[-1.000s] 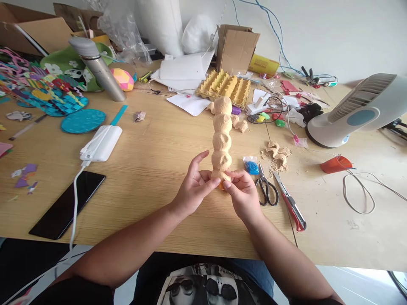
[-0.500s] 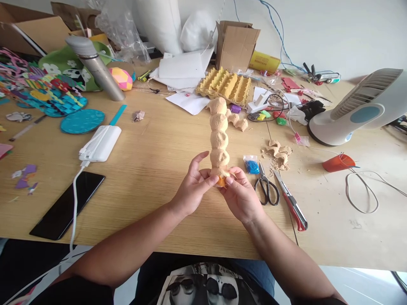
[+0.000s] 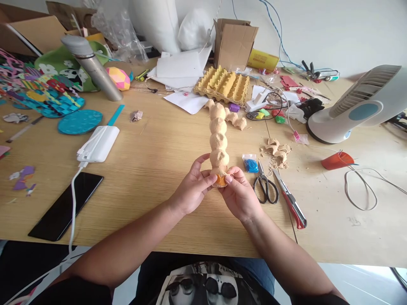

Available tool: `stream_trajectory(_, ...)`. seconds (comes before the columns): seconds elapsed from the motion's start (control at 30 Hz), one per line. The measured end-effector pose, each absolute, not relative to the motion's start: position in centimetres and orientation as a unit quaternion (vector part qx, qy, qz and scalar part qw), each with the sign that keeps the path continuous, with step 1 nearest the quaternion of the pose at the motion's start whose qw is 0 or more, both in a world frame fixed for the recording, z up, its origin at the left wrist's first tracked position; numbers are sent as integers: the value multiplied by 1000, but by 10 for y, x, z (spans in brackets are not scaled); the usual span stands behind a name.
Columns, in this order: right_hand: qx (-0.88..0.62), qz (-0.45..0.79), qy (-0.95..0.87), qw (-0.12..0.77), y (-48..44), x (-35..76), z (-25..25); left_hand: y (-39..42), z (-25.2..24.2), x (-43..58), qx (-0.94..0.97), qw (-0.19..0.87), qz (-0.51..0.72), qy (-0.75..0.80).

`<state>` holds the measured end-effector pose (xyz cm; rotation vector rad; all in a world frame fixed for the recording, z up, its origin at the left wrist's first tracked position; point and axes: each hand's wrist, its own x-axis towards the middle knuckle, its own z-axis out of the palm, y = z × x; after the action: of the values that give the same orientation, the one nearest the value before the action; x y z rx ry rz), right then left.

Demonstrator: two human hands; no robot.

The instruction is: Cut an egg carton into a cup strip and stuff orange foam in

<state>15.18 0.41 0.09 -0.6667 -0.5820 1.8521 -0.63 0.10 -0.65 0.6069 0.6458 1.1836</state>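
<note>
A tan strip of egg-carton cups point(image 3: 218, 137) stands upright over the middle of the wooden table point(image 3: 159, 161). Both hands pinch its bottom end, where something orange shows. My left hand point(image 3: 191, 190) grips it from the left with the thumb on the lowest cup and the index finger raised. My right hand point(image 3: 239, 194) grips it from the right with the fingertips closed on the base.
Black scissors point(image 3: 265, 187) and a red utility knife point(image 3: 291, 203) lie right of my hands, with a blue packet point(image 3: 250, 163) and carton scraps point(image 3: 277, 151). A yellow egg tray point(image 3: 224, 84), a white fan point(image 3: 356, 106), a power bank point(image 3: 98, 143) and a black phone point(image 3: 66, 205) are around.
The carton strip has tipped from leaning right to nearly upright and drawn slightly closer. Both hands have kept their grip on its base.
</note>
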Motion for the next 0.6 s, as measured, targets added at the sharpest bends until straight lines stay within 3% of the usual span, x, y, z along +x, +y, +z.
stream_trajectory(0.6, -269, 747, -286, 536, 2, 147, -2, -4, -2, -2, 285, 707, 572, 304)
